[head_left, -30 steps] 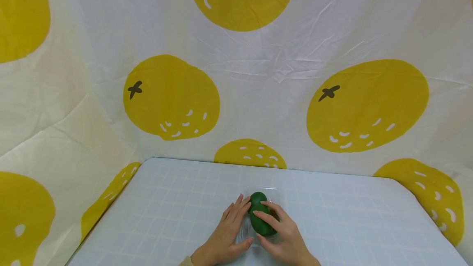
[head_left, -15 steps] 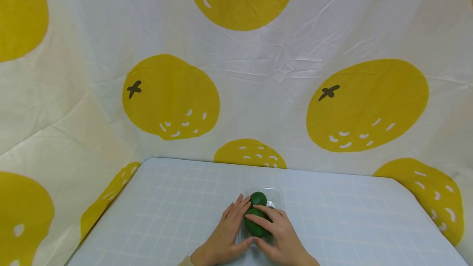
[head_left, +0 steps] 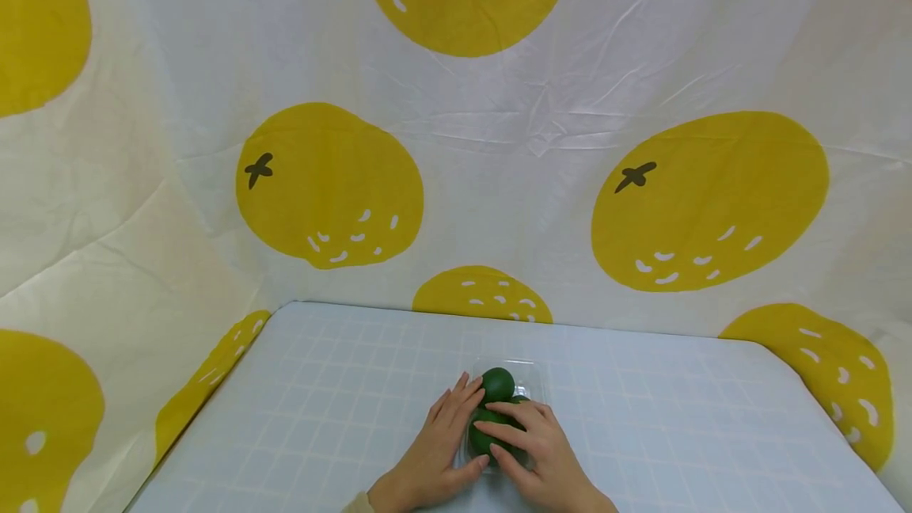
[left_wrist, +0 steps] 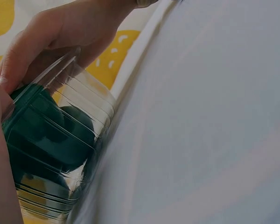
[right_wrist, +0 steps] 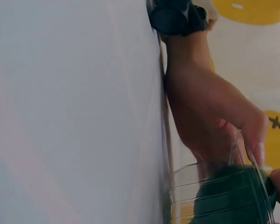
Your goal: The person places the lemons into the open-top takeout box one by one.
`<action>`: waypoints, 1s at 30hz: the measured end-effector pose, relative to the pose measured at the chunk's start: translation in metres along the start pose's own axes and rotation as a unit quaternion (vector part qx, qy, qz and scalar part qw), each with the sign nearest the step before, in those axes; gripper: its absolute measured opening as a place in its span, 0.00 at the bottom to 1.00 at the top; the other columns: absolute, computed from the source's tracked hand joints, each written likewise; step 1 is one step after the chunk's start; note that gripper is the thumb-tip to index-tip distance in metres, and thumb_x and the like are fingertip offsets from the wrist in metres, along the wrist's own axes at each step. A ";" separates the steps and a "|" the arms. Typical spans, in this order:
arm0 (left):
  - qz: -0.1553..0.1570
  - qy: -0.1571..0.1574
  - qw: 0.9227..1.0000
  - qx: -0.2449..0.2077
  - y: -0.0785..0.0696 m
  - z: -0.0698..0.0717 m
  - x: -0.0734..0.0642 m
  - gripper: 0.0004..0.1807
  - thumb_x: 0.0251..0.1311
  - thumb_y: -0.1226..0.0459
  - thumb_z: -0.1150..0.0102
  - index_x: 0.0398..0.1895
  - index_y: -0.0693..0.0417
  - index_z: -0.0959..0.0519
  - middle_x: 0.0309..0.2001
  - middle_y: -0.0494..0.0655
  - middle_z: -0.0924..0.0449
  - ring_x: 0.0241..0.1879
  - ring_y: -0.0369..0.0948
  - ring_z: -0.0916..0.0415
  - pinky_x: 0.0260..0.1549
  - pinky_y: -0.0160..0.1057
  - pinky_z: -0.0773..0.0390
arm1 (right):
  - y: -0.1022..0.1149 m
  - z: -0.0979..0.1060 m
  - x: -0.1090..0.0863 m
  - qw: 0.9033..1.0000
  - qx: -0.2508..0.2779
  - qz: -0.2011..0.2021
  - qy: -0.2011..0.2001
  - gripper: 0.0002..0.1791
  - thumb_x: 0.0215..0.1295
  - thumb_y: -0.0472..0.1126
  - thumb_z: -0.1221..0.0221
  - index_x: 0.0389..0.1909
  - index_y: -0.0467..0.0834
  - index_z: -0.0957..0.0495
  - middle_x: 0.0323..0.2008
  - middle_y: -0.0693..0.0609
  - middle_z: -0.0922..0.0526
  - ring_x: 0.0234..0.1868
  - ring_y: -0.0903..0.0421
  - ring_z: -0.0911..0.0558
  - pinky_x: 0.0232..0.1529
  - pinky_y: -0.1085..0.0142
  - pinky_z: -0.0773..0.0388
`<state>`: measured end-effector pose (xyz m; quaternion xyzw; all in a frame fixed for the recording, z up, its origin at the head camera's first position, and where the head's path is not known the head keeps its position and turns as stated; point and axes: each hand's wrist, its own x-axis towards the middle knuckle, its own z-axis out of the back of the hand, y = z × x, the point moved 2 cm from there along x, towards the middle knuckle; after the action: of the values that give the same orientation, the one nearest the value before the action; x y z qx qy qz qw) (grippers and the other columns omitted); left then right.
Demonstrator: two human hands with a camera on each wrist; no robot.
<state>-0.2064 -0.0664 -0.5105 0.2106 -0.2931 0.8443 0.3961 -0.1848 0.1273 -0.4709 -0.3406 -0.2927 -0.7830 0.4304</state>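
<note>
A clear plastic clamshell box [head_left: 530,372] holds several smooth, dark green oval fruits. One fruit [head_left: 498,384] sits at its far left; another [head_left: 521,399] shows partly behind the right fingers. My right hand [head_left: 541,446] curves its fingers and thumb over the near fruit [head_left: 483,440], down inside the box. Along the left side, my left hand [head_left: 438,450] rests with straight fingers at the rim, thumb near the front corner. The left wrist view shows fruits [left_wrist: 60,140] through the ribbed wall; the right wrist view shows a fruit [right_wrist: 228,196] below the left thumb.
The box stands on a table with a pale blue checked cloth [head_left: 342,394]. Behind it and to the left hangs a white curtain [head_left: 499,204] printed with large yellow fruits.
The right hand has brought the near fruit left and lower into the box, and another fruit beside it has come into view. The left hand has stayed in place.
</note>
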 end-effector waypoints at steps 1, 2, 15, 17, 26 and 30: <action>-0.002 -0.002 1.000 0.001 0.000 0.000 0.000 0.41 0.69 0.44 0.54 0.76 0.59 0.44 0.77 0.54 0.48 0.76 0.54 0.54 0.62 0.64 0.40 | 0.000 0.000 0.000 1.000 0.001 0.000 -0.002 0.18 0.66 0.44 0.38 0.56 0.53 0.17 0.55 0.50 0.19 0.52 0.55 0.20 0.49 0.53 0.29; -0.003 -0.002 1.000 -0.001 0.000 0.000 0.001 0.41 0.69 0.44 0.54 0.76 0.60 0.43 0.77 0.54 0.48 0.76 0.54 0.54 0.63 0.64 0.41 | 0.000 0.000 0.000 1.000 0.002 0.000 -0.003 0.18 0.66 0.44 0.38 0.56 0.53 0.17 0.54 0.50 0.19 0.51 0.55 0.20 0.49 0.53 0.29; 0.009 0.007 1.000 -0.005 0.000 0.001 0.000 0.39 0.68 0.44 0.52 0.75 0.60 0.41 0.77 0.54 0.48 0.77 0.53 0.55 0.62 0.66 0.41 | -0.001 -0.002 0.000 1.000 0.003 -0.006 -0.001 0.18 0.64 0.44 0.37 0.56 0.53 0.17 0.55 0.50 0.19 0.53 0.55 0.20 0.50 0.53 0.30; 0.011 0.009 1.000 -0.007 0.000 0.002 0.000 0.39 0.68 0.44 0.52 0.75 0.59 0.41 0.77 0.53 0.48 0.77 0.53 0.55 0.62 0.66 0.41 | 0.000 -0.002 0.001 1.000 0.003 -0.008 0.002 0.18 0.64 0.44 0.37 0.55 0.53 0.17 0.55 0.50 0.19 0.53 0.55 0.20 0.50 0.53 0.30; 0.014 0.014 1.000 -0.016 -0.001 0.003 0.001 0.38 0.69 0.45 0.53 0.74 0.59 0.40 0.77 0.53 0.49 0.77 0.54 0.56 0.62 0.67 0.41 | 0.001 0.000 0.002 1.000 -0.005 -0.011 0.011 0.18 0.64 0.44 0.36 0.56 0.55 0.17 0.56 0.51 0.19 0.54 0.55 0.21 0.50 0.52 0.30; 0.019 0.020 0.999 -0.023 -0.001 0.003 0.001 0.37 0.69 0.45 0.52 0.74 0.58 0.40 0.78 0.52 0.50 0.77 0.55 0.56 0.63 0.67 0.42 | 0.000 -0.001 0.001 1.000 -0.009 -0.019 0.014 0.20 0.63 0.44 0.36 0.56 0.54 0.18 0.56 0.51 0.19 0.54 0.55 0.21 0.51 0.52 0.31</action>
<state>-0.2055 -0.0671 -0.5075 0.1791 -0.3088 0.8487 0.3903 -0.1853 0.1266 -0.4709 -0.3273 -0.2861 -0.7985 0.4164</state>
